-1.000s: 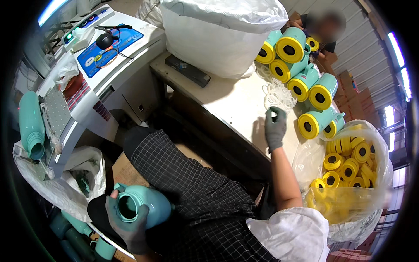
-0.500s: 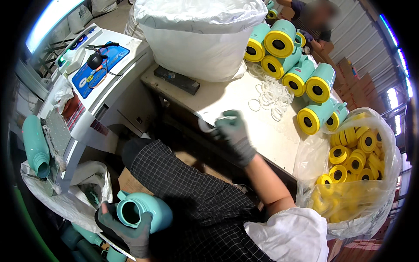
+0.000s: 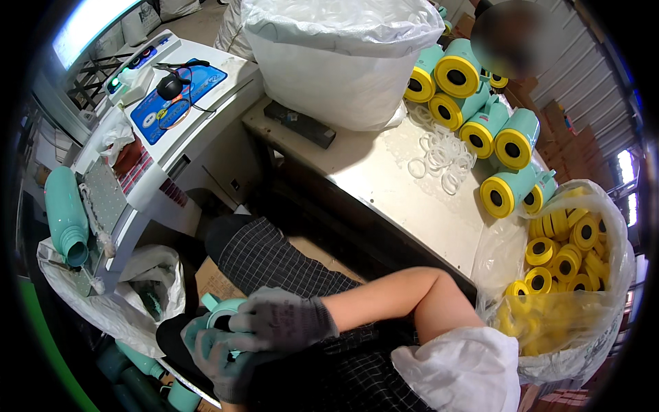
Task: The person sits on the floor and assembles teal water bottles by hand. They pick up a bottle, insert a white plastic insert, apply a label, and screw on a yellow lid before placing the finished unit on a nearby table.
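Note:
A teal jug [image 3: 234,305] with a side handle rests by my lap, its mouth turned up toward me. My left hand [image 3: 218,360], in a grey-green glove, is wrapped round its near side at the neck. Over the mouth lies my right hand [image 3: 278,321], in a grey glove, its fingers bent and pressed together at the rim. Both hands hide most of the opening, so whatever the right fingers hold there cannot be made out. Loose white rings [image 3: 439,154] lie in a heap on the white table [image 3: 384,185].
Teal jugs with yellow lids [image 3: 515,141] stand on the table's right. A clear bag of yellow lids [image 3: 566,261] is beside it, and a big white sack [image 3: 336,75] stands behind. To the left, a teal bottle [image 3: 65,213] lies near a white machine [image 3: 171,117]. Another person is beyond the table.
My right hand has come from above the table, where it held a white ring, down to the jug's mouth. My left hand keeps the jug; the view has shifted slightly.

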The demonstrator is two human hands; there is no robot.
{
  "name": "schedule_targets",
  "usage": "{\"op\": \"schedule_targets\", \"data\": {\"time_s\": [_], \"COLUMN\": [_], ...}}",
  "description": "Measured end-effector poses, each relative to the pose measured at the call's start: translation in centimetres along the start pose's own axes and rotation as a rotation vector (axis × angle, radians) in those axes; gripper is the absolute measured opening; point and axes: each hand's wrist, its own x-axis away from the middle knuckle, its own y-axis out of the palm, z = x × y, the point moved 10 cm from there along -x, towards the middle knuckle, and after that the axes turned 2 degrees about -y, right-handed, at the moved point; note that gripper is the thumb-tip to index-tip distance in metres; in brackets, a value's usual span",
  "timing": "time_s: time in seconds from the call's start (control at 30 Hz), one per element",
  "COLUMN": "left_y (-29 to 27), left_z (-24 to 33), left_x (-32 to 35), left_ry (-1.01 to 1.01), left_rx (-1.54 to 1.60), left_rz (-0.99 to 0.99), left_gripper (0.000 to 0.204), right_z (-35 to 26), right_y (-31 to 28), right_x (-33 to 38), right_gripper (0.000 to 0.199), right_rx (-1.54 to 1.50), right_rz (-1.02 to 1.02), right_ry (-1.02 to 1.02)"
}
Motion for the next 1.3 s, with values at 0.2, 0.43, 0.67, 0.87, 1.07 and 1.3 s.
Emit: {"op": "schedule_targets", "data": {"time_s": [0.2,0.43,0.67,0.87,1.07,1.3], "left_y": [0.2,-0.1,-2.9,-2.7,0.9,1.8], "left_z": [-1.7,-1.4,-1.0,-1.0,-3.1,-2.8], "left_x": [-0.5,-0.9,-1.8,-5.6,-5.1,-7.4], "left_ry": [-0.154,0.102,-0.033,-0.029,-0.076,-0.003], "left_rx": [0.014,-0.234,-0.393,-0.552,-0.259,-0.16], "left_rz": [-0.018,-0.153,-0.059,-0.314,-0.622,-0.4], "left_gripper": [0.032,0.042,0.039,0.029,0.022,0.024], "right_z": [0.3,1.2,-0.9,-1.0,-0.3,1.4], "right_y": [-1.2,-0.3,0.0,1.0,0.0,-0.6], "right_x": [-1.0,-2.3,-3.2,-2.6,-2.0,-0.6], "right_gripper": [0.031,0.046,0.041,0.027,0.04,0.039], "right_rx": [0.101,-0.133,0.055,0.172,0.007,-0.004], "right_rz": [-0.013,-0.196,0.002,-0.138,-0.072,-0.032], "right_ry": [-0.064,0.052,-0.051,-0.077,-0.051,0.049]}}
